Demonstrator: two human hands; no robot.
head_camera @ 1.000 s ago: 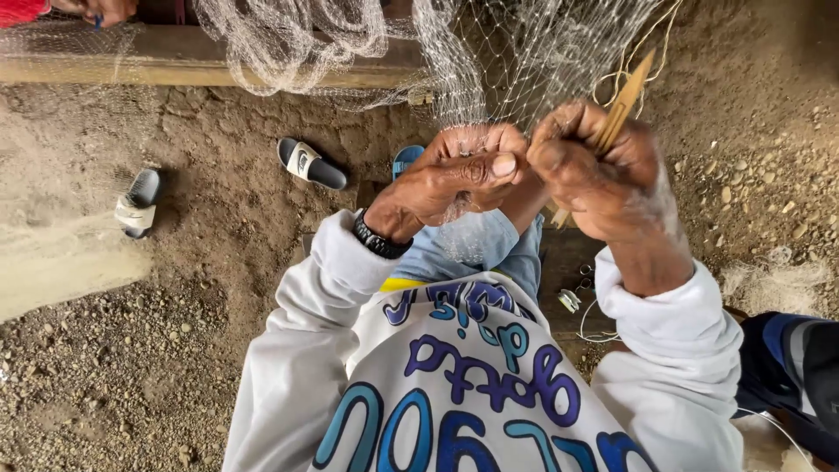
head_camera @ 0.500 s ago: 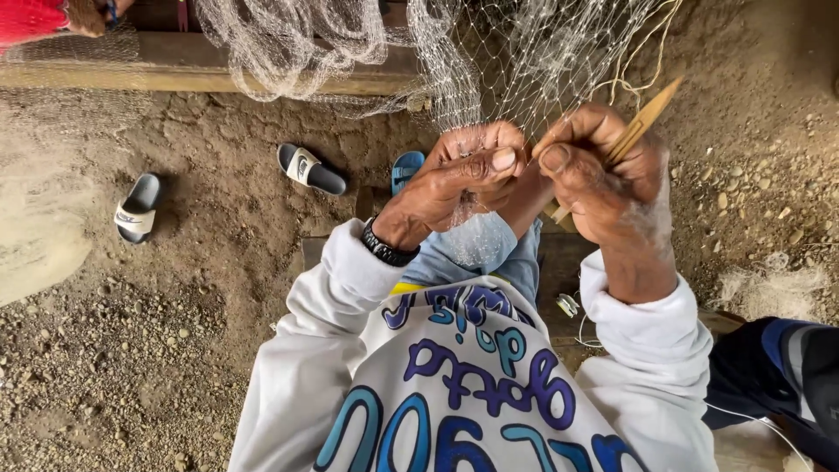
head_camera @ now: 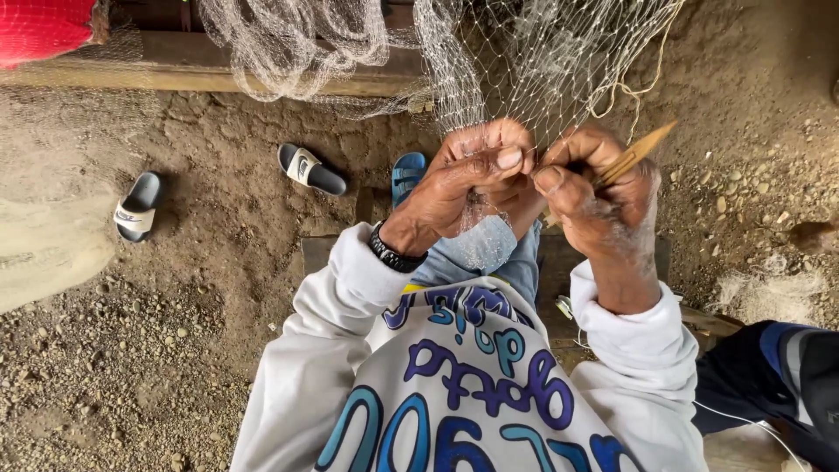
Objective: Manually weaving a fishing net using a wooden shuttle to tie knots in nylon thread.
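A fine pale fishing net (head_camera: 489, 61) hangs down from above and drapes over my lap. My left hand (head_camera: 468, 179) pinches a bunched part of the net between thumb and fingers. My right hand (head_camera: 590, 197) sits right beside it, fingertips touching, closed around a slim wooden netting needle (head_camera: 642, 149) that points up and to the right. Net strands lie across the back of my right hand. A black watch is on my left wrist.
Bare earth with gravel surrounds me. A grey-and-white sandal (head_camera: 137, 206) and a dark one (head_camera: 310, 168) lie to the left, a blue sandal (head_camera: 407, 173) under the net. A wooden beam (head_camera: 175, 74) crosses the top. Another person's red sleeve (head_camera: 44, 26) shows at top left.
My right hand has dropped lower and closed in on the left, and the needle has tilted flatter. The view shifted slightly; the other person's hand left the top-left corner.
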